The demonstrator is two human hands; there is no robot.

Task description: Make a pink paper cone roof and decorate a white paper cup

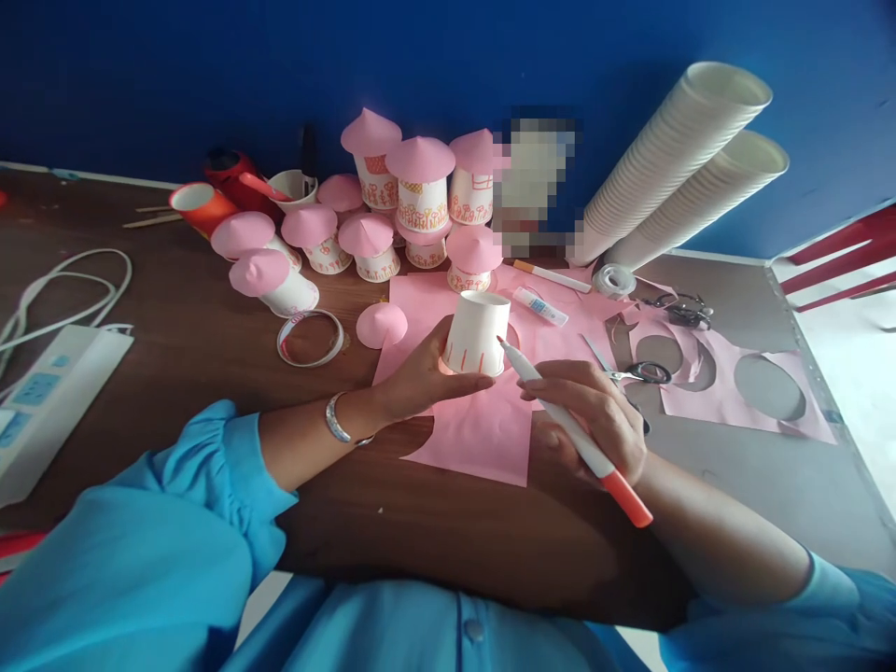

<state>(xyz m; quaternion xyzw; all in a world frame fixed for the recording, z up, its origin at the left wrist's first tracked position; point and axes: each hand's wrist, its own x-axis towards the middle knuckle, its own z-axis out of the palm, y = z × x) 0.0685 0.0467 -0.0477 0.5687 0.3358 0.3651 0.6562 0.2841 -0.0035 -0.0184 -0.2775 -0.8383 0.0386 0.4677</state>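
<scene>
Upside down in my left hand [427,373] is a white paper cup [477,329], fingers and thumb wrapped round its lower part. Short orange-red strokes run up from the cup's rim. My right hand [595,411] grips a white marker [578,431] with an orange-red end; its tip is close to the cup's right side, and I cannot tell whether it touches. Pink paper [483,448] lies beneath both hands. A pink paper cone [382,326] rests left of the cup. Behind stand several decorated cups with pink cone roofs [421,161].
Two tall stacks of paper cups [672,159] lean at the back right. Scissors [648,372], a glue stick [540,306], clear tape [614,280] and cut pink scraps [770,387] lie to the right. A tape ring [310,338] and a white power strip [63,401] are on the left.
</scene>
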